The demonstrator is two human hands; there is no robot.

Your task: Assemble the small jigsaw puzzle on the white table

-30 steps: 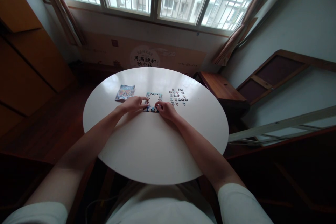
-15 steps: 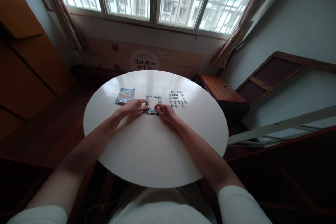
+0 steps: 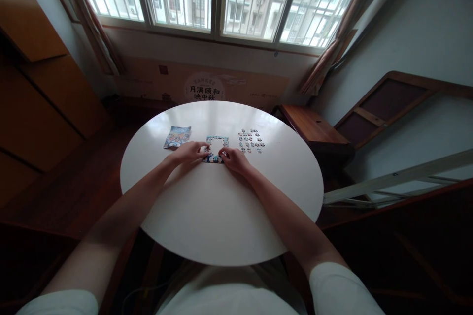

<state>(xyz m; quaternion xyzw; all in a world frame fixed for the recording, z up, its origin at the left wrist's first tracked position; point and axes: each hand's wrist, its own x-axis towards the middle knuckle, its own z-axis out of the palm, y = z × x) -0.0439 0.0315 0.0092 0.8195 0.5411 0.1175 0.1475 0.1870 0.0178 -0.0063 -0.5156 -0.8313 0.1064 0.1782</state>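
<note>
Blue jigsaw (image 3: 215,159) now lower in view

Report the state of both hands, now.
Left hand: open, at the left side of the partly assembled puzzle.
Right hand: curled at the puzzle's right side; whether it holds anything cannot be told.

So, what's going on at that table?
Someone's bare left hand and bare right hand are at opposite sides of a small, rectangular, blue-toned jigsaw border on a round white table. Its middle is a gap. Whether either hand pinches a piece is too small to tell. Little knobbly loose pieces lie to the right; a bluish, printed rectangular packet or sheet lies left.
</note>
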